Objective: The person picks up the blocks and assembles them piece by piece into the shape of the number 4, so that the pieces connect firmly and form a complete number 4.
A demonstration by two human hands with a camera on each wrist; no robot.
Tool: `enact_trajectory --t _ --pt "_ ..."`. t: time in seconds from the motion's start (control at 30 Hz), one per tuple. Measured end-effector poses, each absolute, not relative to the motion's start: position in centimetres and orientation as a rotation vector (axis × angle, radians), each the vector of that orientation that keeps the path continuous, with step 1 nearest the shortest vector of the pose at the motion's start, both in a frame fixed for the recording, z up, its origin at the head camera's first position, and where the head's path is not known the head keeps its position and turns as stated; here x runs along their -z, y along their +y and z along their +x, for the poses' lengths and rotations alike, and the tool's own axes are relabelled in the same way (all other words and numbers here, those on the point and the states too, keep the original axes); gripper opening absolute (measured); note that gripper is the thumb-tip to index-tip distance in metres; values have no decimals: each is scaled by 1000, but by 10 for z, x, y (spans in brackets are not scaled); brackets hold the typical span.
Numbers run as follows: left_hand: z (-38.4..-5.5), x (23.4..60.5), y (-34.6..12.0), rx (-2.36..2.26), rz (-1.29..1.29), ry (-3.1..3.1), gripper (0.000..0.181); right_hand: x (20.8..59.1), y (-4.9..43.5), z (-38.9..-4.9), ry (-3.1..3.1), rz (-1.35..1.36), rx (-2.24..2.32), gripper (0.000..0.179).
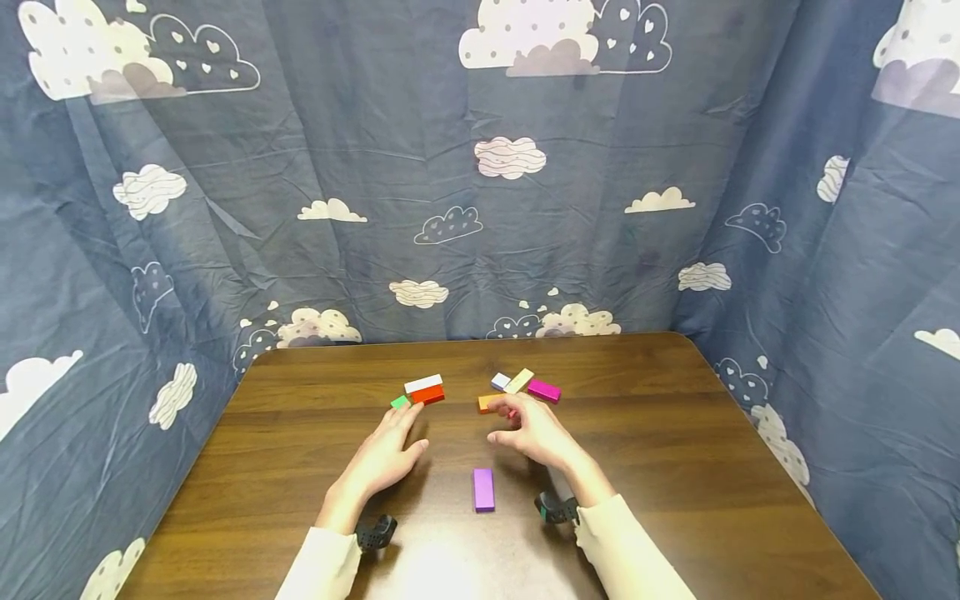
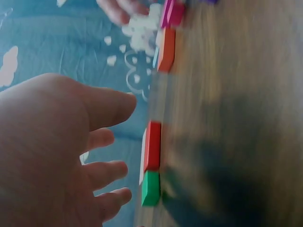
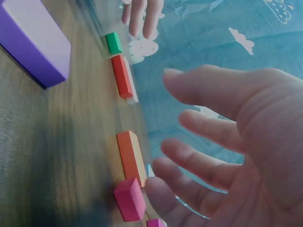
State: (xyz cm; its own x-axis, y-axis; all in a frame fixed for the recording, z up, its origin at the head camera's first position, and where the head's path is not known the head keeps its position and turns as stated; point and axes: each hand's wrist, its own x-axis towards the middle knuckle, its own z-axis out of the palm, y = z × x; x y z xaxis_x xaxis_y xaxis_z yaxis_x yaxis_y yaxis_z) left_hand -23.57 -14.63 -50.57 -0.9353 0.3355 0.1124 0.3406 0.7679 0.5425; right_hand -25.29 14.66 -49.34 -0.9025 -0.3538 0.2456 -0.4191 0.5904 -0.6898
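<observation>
My left hand (image 1: 382, 458), fingers spread and holding nothing, hovers over the table just in front of a green block (image 1: 401, 402), a red block (image 1: 429, 395) and a white block (image 1: 423, 383). My right hand (image 1: 536, 433) is also unfilled, its fingers loosely bent above the table. It is nearest to an orange block (image 1: 488, 404) and a pink block (image 3: 129, 201), which it partly covers in the head view. Behind it lie a small pale blue block (image 1: 501, 382), a cream block (image 1: 519, 381) and a magenta block (image 1: 544, 390). Between both hands, closer to me, lies a purple block (image 1: 483, 490).
The brown wooden table (image 1: 675, 467) ends at a dark blue curtain (image 1: 420, 133) with cloud prints, which hangs behind it and along both sides. Each wrist carries a black strap with a camera (image 1: 377, 532). Light glares on the table's near part.
</observation>
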Motion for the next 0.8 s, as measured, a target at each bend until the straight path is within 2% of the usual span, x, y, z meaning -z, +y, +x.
enact_trajectory --t 0.23,0.47,0.8 --pt "-212 513 -122 1027 -661 -2856 61 500 151 -272 -2645 537 -1264 44" --pt "-197 527 -101 1208 -645 -2791 58 511 154 -287 -2624 373 -1262 46" --pt "-188 541 -85 1341 -603 -2709 49 532 147 -293 -2641 434 -1041 48"
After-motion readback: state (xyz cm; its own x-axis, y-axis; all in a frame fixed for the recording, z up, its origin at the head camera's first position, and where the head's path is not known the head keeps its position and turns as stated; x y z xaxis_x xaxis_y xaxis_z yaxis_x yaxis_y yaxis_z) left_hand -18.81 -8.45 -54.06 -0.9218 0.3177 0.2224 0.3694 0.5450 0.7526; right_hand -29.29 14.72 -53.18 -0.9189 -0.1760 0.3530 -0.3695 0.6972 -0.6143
